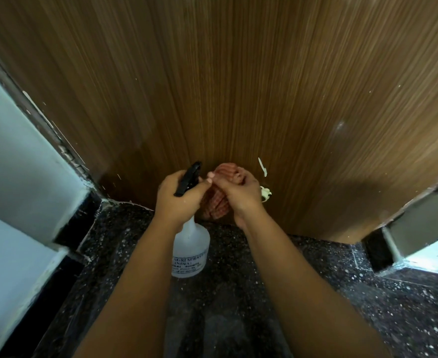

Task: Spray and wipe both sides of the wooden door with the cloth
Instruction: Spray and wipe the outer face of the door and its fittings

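Low at the door's (238, 86) bottom edge, the left hand (179, 195) grips the sprayer (190, 244) neck. Just beside it, the right hand (241, 195) clutches the bunched cloth (219, 200)

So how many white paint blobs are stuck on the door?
2 clear ones, both low on the wooden door: a thin white streak right of the cloth, and a lumpy white blob beside the right hand. Tiny specks elsewhere are too small to count.

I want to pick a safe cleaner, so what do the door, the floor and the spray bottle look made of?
Door: wood or wood-look laminate, satin sheen, straight fine grain. Floor: dark polished stone, likely granite, white speckles. Spray bottle: translucent white plastic with a black plastic trigger head.
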Tool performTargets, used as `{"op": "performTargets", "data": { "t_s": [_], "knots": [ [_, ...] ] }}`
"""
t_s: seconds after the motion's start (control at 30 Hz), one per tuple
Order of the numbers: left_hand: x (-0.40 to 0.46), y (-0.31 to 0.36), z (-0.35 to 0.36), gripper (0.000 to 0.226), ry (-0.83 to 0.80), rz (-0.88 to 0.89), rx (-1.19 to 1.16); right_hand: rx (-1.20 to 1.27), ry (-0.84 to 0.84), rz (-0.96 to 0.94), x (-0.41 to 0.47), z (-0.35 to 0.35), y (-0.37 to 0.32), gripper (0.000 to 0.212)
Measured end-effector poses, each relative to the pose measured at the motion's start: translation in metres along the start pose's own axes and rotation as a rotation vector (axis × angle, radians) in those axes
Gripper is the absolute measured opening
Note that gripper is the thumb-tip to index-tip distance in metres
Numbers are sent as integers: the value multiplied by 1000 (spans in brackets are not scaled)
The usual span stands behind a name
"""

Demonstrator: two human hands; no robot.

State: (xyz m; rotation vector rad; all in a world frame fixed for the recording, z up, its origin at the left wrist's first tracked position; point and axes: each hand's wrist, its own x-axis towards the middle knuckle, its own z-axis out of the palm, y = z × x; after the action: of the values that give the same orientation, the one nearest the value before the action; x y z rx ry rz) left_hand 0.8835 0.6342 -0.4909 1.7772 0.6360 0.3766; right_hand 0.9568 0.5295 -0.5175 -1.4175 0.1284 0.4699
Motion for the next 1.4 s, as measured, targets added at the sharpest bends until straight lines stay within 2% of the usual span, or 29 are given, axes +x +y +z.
{"op": "performTargets", "data": {
  "t_s": [0.07, 0.17, 0.23, 0.3, 0.43, 0.53, 0.67, 0.8, 0.9, 1.07, 1.2, 1.4],
  "knots": [
    [3, -3, -5, 14, -10, -5, 20, -56, -19, 3, -2, 6, 4, 56],
    [7, -13, -9, 10, -37, -2, 64, 187, -77, 106, -4, 10, 7, 39],
    [9, -20, -10, 12, -42, -7, 60, 135, -72, 50, -3, 13, 10, 28],
    [11, -28, -11, 13, -29, -29, 47, 122, -119, 45, 0, 14, 10, 27],
    [25, -45, -13, 12, -32, -57, 22, 224, -256, 232, 15, 14, 20, 24],
    [41, -62, -11, 18, -19, -80, 54, 184, -308, 244, 31, 16, 41, 22],
    [59, -65, -15, 25, -51, -139, 67, 60, -203, 228, 42, 30, 40, 24],
    [59, -51, -27, 6, -108, -110, 121, -4, -98, 250, 36, 45, 32, 30],
    [60, -40, -37, 8, -151, -82, 130, 17, -84, 310, 24, 50, 19, 32],
    [40, 16, -54, 14, -200, -32, 165, 47, -76, 338, -14, 53, -39, 28],
    [14, 99, -73, 29, -161, -103, 114, 31, -10, 336, -63, 59, -112, 28],
    [-33, 267, -101, 10, -223, -160, 163, -59, 75, 292, -152, 54, -270, 33]
  ]
}}
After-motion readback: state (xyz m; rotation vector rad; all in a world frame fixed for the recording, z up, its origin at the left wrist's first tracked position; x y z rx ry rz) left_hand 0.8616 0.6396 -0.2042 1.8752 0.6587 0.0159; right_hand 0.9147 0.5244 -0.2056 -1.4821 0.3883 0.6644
